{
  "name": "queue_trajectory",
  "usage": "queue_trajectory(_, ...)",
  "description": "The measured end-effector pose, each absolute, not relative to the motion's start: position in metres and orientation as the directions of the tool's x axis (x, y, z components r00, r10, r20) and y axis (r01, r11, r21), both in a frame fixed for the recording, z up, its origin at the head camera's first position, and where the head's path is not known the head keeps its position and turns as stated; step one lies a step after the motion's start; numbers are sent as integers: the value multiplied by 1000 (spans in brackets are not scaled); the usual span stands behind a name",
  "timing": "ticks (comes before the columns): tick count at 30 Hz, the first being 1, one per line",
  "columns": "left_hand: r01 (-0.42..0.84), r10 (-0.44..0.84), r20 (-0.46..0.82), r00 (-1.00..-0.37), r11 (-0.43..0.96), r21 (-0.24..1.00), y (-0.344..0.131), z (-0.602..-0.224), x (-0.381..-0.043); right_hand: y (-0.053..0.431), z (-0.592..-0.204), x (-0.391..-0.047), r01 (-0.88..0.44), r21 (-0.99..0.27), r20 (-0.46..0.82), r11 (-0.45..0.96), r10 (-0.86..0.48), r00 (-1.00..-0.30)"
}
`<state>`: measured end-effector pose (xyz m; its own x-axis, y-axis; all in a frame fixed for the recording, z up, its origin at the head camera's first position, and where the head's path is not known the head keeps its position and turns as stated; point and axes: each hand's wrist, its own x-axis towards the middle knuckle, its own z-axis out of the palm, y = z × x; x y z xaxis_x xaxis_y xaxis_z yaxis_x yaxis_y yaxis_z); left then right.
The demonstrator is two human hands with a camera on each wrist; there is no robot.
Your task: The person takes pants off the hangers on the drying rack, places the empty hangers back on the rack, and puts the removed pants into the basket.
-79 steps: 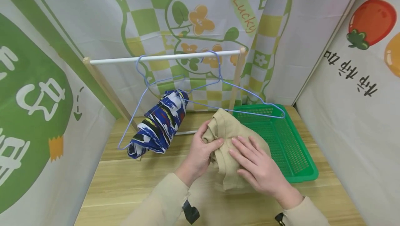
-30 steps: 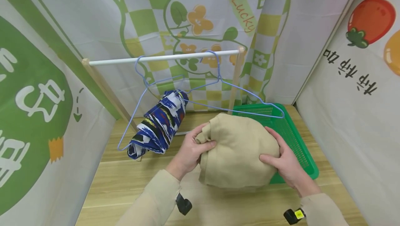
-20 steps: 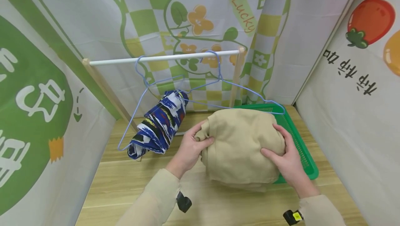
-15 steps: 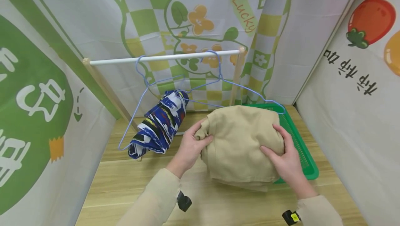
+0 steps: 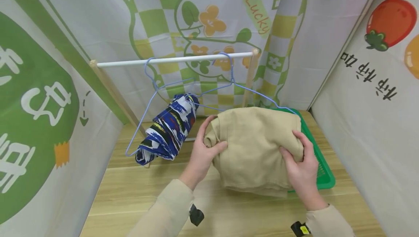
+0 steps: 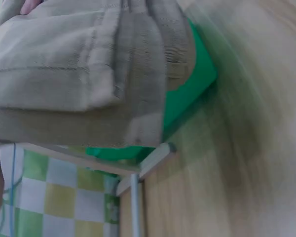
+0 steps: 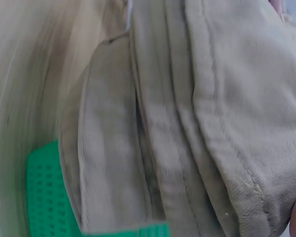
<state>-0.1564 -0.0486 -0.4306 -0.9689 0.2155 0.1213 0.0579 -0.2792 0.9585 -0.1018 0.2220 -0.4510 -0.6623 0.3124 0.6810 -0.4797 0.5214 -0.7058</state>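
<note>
A khaki garment [image 5: 255, 146] is held up in front of the rack, folded in several stitched layers that show in the right wrist view [image 7: 158, 118]. My left hand [image 5: 204, 153] grips its bunched left edge, thumb in front and fingers behind. My right hand [image 5: 302, 164] pinches its right side between the thumb and the fingers. Behind its upper edge runs a bare blue wire hanger [image 5: 258, 92], partly hidden by the cloth. On the left blue wire hanger [image 5: 144, 115] hangs a folded blue, white and black patterned garment [image 5: 170, 127].
Both hangers hook over the white rail [image 5: 186, 59] of a small rack with wooden posts [image 5: 111, 91]. A green perforated basket [image 5: 325, 178] stands on the wooden table [image 5: 147, 197] at the right, mostly covered from view by the khaki garment. A printed curtain [image 5: 209, 18] closes the back.
My right hand has gone from lying flat on the khaki garment to pinching its right side. The garment is spread wider and has risen slightly, covering more of the basket and right hanger.
</note>
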Motion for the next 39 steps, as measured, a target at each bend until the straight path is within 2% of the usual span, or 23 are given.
queue_trajectory(4, -64, 339, 120, -933, -484, 873, -49, -440, -151, 221, -447, -101, -457, -789, 605, 411, 388, -695)
queue_trajectory(8, -102, 400, 127, -908, -504, 858, -46, -453, -147, 218, -443, -101, -462, -817, 575, 346, 416, -705)
queue_trajectory(14, -36, 418, 153, -896, -411, 911, -35, -464, -140, 219, -441, -99, -420, -860, 510, 290, 459, -727)
queue_trajectory(21, -11, 396, 86, -914, -235, 972, -15, -452, -140, 229, -435, -97, -265, -913, 390, 310, 475, -788)
queue_trajectory(28, -29, 379, 50, -924, -199, 980, 2, -452, -144, 244, -429, -100, -111, -957, 227, 270, 450, -864)
queue_trajectory(34, -49, 317, -40, -948, -20, 999, 8, -467, -146, 260, -438, -101, 50, -932, 89, 360, 360, -929)
queue_trajectory(39, 63, 350, 30, -936, 84, 994, 11, -477, -151, 273, -447, -107, 25, -841, 112, 540, 219, -969)
